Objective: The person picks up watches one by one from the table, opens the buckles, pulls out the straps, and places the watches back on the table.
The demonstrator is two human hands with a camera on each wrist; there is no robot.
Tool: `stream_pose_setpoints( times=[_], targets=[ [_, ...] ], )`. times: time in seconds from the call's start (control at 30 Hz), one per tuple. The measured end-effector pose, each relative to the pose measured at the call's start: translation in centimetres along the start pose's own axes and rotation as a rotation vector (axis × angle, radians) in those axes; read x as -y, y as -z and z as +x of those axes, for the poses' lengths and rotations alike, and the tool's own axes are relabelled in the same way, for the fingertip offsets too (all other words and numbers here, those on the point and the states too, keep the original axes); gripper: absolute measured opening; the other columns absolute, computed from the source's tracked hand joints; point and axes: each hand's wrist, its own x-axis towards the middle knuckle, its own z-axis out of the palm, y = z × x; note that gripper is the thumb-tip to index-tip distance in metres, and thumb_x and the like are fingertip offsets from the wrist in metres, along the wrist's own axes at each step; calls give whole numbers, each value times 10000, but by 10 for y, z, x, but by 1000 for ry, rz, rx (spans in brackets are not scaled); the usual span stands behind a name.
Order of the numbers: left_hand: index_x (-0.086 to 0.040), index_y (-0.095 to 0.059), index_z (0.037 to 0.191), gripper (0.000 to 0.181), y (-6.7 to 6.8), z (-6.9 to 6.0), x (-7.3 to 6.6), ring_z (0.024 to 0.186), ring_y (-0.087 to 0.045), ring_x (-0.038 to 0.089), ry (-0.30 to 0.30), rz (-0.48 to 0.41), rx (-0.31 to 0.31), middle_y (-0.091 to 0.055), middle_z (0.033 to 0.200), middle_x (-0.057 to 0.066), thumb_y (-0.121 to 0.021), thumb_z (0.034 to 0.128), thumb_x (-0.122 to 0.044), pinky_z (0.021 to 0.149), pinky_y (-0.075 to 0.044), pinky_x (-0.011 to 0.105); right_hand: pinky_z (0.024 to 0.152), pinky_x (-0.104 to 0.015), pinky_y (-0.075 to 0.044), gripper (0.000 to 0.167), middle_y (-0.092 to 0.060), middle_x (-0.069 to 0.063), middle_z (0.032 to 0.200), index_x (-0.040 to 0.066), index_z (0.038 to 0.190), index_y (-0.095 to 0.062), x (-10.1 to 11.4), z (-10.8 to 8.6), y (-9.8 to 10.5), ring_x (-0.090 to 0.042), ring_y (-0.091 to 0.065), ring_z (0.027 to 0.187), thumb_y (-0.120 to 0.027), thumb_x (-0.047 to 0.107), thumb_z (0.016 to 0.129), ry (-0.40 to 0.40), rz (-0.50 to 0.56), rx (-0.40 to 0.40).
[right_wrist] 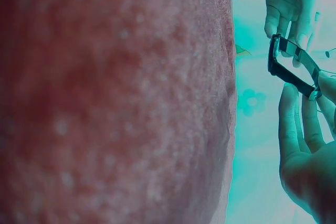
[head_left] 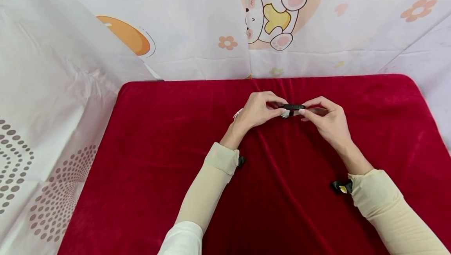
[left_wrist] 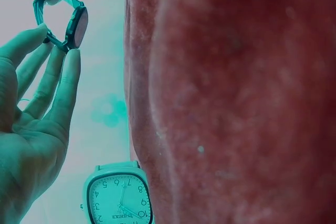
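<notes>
A dark wristwatch (head_left: pixel 293 107) is held above the red cloth, its strap closed into a loop in both wrist views. My left hand (head_left: pixel 260 109) pinches one end of it with thumb and fingertips. At the opposite end, my right hand (head_left: pixel 327 120) grips the strap between thumb and fingers. In the left wrist view the edge of the watch's round case (left_wrist: pixel 79 26) shows, its dial mostly turned away. A second watch with a squarish, numbered dial (left_wrist: pixel 119 200) appears upside down at the bottom of that view; I cannot pick it out in the head view.
A red velvet cloth (head_left: pixel 158 137) covers the table. Behind it hangs a pale curtain (head_left: pixel 197 20) with cartoon prints, and another white curtain (head_left: pixel 42 90) with dots hangs at the left. Dark wrist cameras (head_left: pixel 341 187) sit at the sleeve cuffs.
</notes>
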Motion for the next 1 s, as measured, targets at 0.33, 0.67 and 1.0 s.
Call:
stream_pose_setpoints(
  times=[0.33, 0.67, 1.0],
  targets=[
    [-121, -794, 1019, 173, 0, 1, 1, 822, -628, 27, 11, 28, -11, -701, 919, -35, -805, 848, -145, 688, -519, 165, 720, -267, -586, 175, -663, -125, 986, -185, 1039, -604, -7, 1, 4, -123, -722, 746, -658, -133, 880, -2, 7, 3],
    [-124, -781, 1058, 208, 0, 0, 2, 864, -642, 45, 56, 31, 13, -707, 962, -38, -799, 853, -153, 736, -501, 161, 719, -271, -587, 198, -672, -120, 1000, -169, 1054, -617, -27, 3, 12, -196, -727, 753, -675, -131, 869, -10, 78, -4],
    [-144, -786, 1037, 157, 1, -1, 0, 836, -610, 19, 28, 38, -3, -692, 906, -84, -764, 893, -204, 808, -513, 250, 716, -278, -587, 201, -682, -118, 997, -167, 1058, -627, -28, 4, 11, -179, -727, 750, -681, -121, 869, 0, 64, -20]
  ],
)
